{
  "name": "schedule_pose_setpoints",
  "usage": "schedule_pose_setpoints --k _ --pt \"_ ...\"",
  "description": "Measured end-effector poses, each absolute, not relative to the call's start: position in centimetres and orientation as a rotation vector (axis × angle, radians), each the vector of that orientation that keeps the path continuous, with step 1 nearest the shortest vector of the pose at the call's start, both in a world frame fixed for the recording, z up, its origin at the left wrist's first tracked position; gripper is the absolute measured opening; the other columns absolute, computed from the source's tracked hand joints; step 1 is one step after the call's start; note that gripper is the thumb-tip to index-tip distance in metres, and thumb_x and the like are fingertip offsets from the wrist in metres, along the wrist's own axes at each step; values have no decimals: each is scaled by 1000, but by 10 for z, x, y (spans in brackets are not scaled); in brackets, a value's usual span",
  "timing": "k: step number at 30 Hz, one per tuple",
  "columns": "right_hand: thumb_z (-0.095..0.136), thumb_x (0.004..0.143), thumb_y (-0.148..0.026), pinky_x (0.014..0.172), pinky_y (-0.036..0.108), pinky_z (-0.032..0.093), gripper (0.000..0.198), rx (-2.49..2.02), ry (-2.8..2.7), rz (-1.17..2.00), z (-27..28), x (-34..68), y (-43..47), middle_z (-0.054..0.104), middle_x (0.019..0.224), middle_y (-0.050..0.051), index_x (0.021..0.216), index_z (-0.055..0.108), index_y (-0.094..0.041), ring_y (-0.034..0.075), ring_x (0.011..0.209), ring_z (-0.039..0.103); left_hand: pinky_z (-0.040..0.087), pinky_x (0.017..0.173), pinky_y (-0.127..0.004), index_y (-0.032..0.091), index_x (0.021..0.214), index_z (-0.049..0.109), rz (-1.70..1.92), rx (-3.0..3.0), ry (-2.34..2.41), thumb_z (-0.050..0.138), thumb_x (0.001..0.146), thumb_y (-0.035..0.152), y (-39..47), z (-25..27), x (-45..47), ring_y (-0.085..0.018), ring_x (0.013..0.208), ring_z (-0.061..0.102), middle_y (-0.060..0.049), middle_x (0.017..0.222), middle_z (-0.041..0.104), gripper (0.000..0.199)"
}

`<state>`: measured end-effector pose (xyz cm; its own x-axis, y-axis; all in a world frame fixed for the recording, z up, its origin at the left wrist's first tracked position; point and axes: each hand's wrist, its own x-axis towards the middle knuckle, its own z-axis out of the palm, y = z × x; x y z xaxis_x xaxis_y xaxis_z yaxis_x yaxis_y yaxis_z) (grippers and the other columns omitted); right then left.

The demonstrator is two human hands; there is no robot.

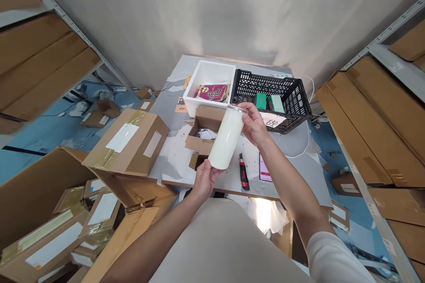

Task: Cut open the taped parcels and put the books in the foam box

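Note:
A tall, glossy white cylindrical jar (227,138) with a shiny rim is tilted in the air over the table's front half. Fingers of my left hand (205,179) are closed around its lower end. At the rimmed upper end, my right hand (255,126) grips the side with thumb and fingers. Just behind the jar, partly covered by it, sits an opened small cardboard box (207,119) with white material inside. A red and black utility knife (244,172) lies to the right of the jar's base. Beside my right forearm is a phone (264,169) with a lit pink screen, partly hidden.
At the table's back stand a white foam box (191,107) with purple packets and a black plastic crate (295,101) with green boxes. A taped carton (133,141) is at left, above a large carton of parcels (75,221). Shelves of boxes (372,119) flank the table.

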<state>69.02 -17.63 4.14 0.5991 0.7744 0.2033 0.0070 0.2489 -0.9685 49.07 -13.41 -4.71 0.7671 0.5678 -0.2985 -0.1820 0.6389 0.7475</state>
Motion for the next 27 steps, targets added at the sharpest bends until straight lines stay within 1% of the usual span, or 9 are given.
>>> schedule_pose_setpoints --k 2,4,7,9,12,16,18,22,27 --pt "60 71 -61 75 34 50 45 -1225 -787 592 40 688 -176 58 109 2 101 47 -31 19 90 58 50 87 -42 16 113 54 481 801 538 59 73 61 -135 -46 489 -26 105 61 -15 125 57 60" --pt "59 71 -62 74 34 50 45 -1262 -783 574 39 686 -176 58 109 2 102 47 -31 19 90 58 50 88 -41 24 125 42 521 868 527 68 70 51 -135 -46 487 -23 104 61 -12 127 56 67" --pt "60 69 -65 74 34 49 50 -1309 -775 526 38 684 -175 57 110 3 102 48 -30 20 93 57 48 89 -40 28 129 31 565 964 541 77 65 35 -134 -49 486 -19 99 62 -10 122 59 79" --pt "62 65 -68 76 35 49 56 -1305 -779 495 37 683 -174 58 110 4 104 50 -29 22 96 57 48 90 -40 28 125 34 564 966 530 75 67 38 -132 -51 484 -19 100 62 -10 124 57 72" --pt "58 62 -75 79 39 48 67 -1264 -821 514 40 682 -179 58 113 7 109 51 -28 25 102 56 47 90 -42 25 120 42 500 893 478 69 69 54 -125 -51 478 -22 100 62 -11 126 55 65" --pt "50 63 -79 80 43 47 69 -1235 -897 582 51 677 -189 50 130 9 109 51 -28 27 111 53 48 85 -43 15 120 50 285 774 427 50 71 72 -113 -45 470 -24 88 65 -15 107 65 75" --pt "51 65 -77 77 43 48 64 -1209 -902 617 56 671 -191 51 131 8 106 51 -28 27 110 55 49 80 -40 12 114 56 194 724 433 41 73 76 -107 -41 467 -23 82 65 -15 97 68 77" --pt "60 68 -66 67 35 50 49 -1254 -776 611 59 656 -182 58 120 5 98 49 -28 22 96 59 50 74 -36 11 110 60 87 684 451 33 75 78 -99 -37 461 -21 75 64 -14 88 69 80" --pt "60 70 -64 65 31 51 45 -1357 -672 486 55 639 -163 59 108 3 95 50 -28 19 90 58 50 79 -39 22 122 47 190 751 453 49 79 64 -87 -42 451 -22 86 66 -10 110 65 60"
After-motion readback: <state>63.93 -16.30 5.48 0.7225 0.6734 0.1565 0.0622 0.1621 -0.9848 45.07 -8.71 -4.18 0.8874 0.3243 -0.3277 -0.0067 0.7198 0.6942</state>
